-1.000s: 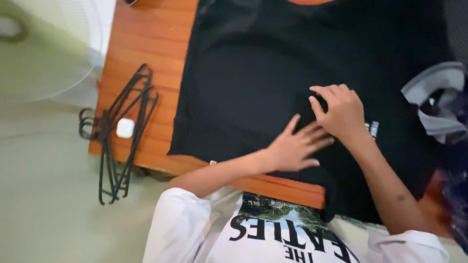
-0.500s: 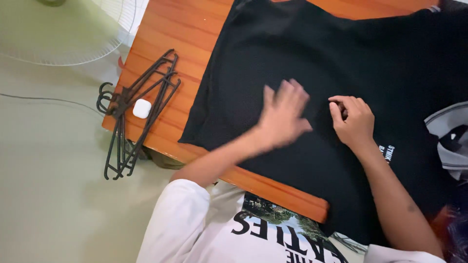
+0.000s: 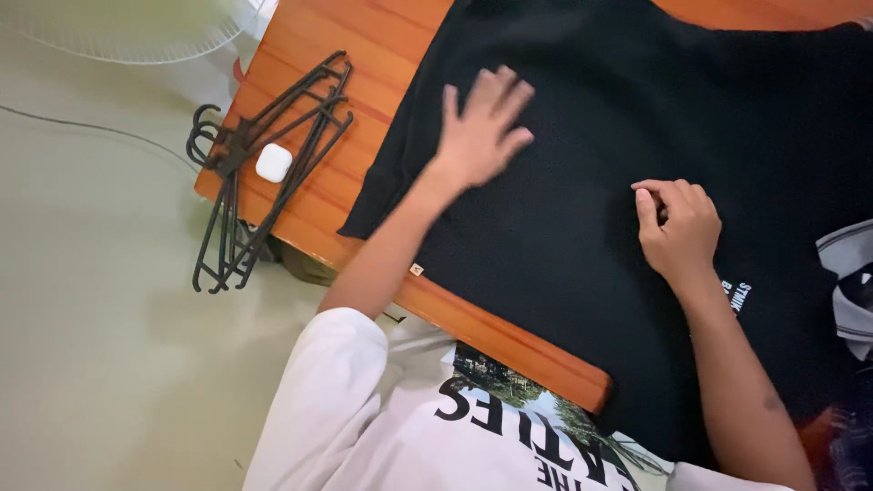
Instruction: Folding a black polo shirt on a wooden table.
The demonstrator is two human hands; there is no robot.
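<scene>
A black T-shirt (image 3: 591, 118) lies spread flat over an orange wooden table (image 3: 309, 100). My left hand (image 3: 477, 132) rests flat on its left part, fingers spread, palm down, holding nothing. My right hand (image 3: 677, 227) sits further right on the shirt, its fingers curled and pinching a fold of the black fabric. A small white print (image 3: 735, 295) shows on the shirt beside my right wrist.
Several black clothes hangers (image 3: 259, 155) lie on the table's left corner, overhanging the edge, with a small white case (image 3: 273, 162) on top. A white fan (image 3: 136, 27) stands on the pale green floor at upper left. Grey and dark clothing (image 3: 850, 282) lies at right.
My left hand has slid from beside the right hand up and left across the shirt. The right hand has kept its pinch in place. The view has shifted.
</scene>
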